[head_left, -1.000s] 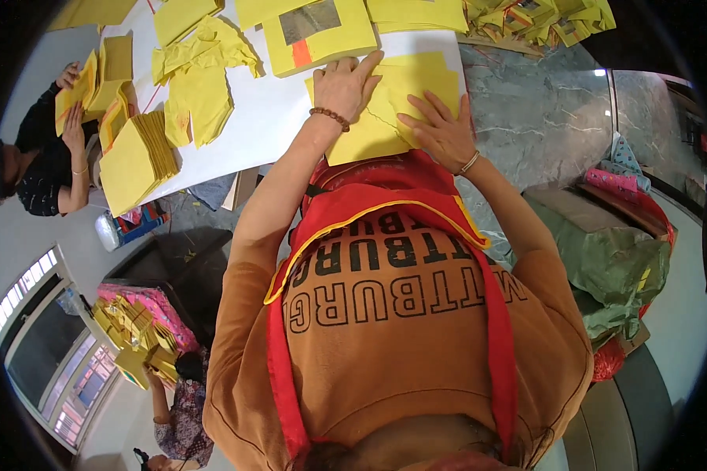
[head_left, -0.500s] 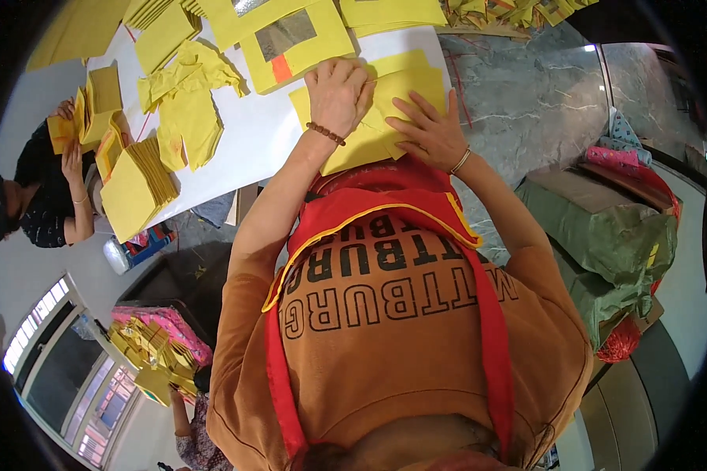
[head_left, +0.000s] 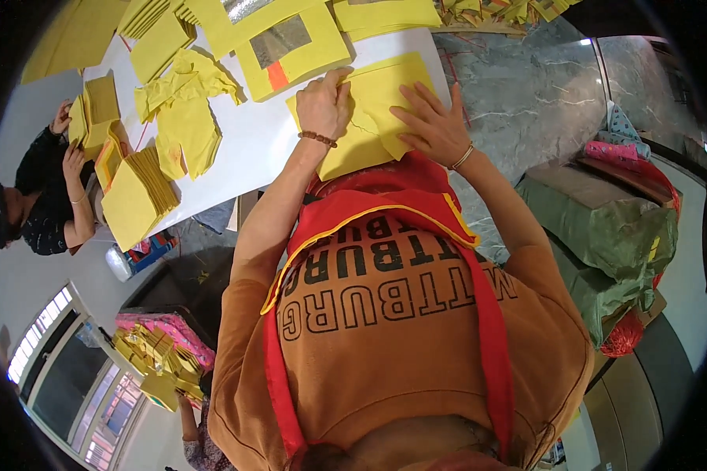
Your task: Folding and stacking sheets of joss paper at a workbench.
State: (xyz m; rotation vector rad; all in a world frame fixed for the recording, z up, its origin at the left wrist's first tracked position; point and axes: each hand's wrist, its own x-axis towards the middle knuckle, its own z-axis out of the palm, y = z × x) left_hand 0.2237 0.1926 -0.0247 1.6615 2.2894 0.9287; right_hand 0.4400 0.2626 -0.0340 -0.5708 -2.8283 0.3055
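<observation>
Yellow paper sheets [head_left: 365,141], with a ragged crease across the middle, lie at the near edge of the white table. My left hand [head_left: 324,107] is closed at their left side, fingers curled and the thumb side pressed on the paper. My right hand [head_left: 434,127] lies on the right part of the paper, fingers spread and open. Just beyond my left hand is a yellow paper stack [head_left: 322,45] with a grey square and an orange mark on top. Crumpled yellow paper pieces [head_left: 188,118] lie farther left.
More folded yellow stacks [head_left: 137,200] stand along the table's left edge, where a co-worker [head_left: 51,192] handles yellow paper. Green-wrapped bundles [head_left: 597,220] sit to the right above the grey marble floor [head_left: 518,94]. Another person's arm [head_left: 188,420] reaches toward a yellow pile at lower left.
My left hand has shifted slightly left and nearer me, uncovering more of the paper and its crease. My right hand stays spread in nearly the same place. The co-worker's hands have moved a little.
</observation>
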